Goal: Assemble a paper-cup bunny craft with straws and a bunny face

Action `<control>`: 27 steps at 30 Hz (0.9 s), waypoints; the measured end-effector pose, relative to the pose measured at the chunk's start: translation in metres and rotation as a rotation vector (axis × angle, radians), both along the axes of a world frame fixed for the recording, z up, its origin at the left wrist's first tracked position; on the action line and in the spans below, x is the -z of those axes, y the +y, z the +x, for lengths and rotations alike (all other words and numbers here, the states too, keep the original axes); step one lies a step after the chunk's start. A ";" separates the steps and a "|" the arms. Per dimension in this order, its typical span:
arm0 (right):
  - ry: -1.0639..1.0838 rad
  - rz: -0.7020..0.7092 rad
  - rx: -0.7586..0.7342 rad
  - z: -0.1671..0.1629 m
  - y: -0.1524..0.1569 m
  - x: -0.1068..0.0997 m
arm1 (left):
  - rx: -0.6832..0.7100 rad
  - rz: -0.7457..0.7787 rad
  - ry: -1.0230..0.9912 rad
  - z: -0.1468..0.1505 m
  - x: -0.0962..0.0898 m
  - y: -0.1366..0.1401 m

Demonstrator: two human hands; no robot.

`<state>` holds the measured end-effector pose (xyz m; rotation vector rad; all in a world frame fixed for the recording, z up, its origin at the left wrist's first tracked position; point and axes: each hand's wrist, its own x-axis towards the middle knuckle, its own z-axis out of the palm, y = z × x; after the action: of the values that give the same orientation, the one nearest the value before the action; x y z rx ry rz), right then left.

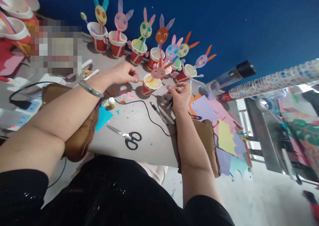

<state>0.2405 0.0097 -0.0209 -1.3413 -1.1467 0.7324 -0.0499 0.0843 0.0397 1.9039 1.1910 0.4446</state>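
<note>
A red and white paper cup [147, 89] stands between my hands, with a pink paper rabbit face [158, 72] with orange ears rising from it on a straw. My left hand [123, 72] pinches a small pink paper disc [136, 76] at the end of an orange straw sticking out of the cup's left side. On the cup's right, my right hand [179, 94] has its fingertips closed on another small pink paper disc [168, 86], partly hidden by the fingers. Black-handled scissors [127, 138] lie closer to me, beside a small white-capped bottle [112, 102].
Several similar rabbit cups [118, 48] line the blue wall. A black cable [147, 110] crosses the table near pens [159, 113]. Coloured paper sheets [226, 136] lie at the right, below a long stack of cups [271, 81]. Brown cushions [79, 146] lie under my forearms.
</note>
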 end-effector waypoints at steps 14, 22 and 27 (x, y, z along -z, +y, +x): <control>-0.020 0.028 -0.025 -0.004 -0.001 -0.004 | 0.023 0.000 -0.001 -0.001 -0.001 0.000; -0.025 0.035 -0.070 -0.004 -0.001 -0.001 | 0.010 0.018 0.003 0.000 0.001 0.000; -0.025 0.022 -0.085 -0.003 -0.001 -0.003 | 0.047 0.025 -0.008 -0.001 0.004 0.002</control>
<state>0.2371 0.0084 -0.0181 -1.2930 -1.2344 0.7644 -0.0504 0.0866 0.0361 1.9458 1.1380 0.4428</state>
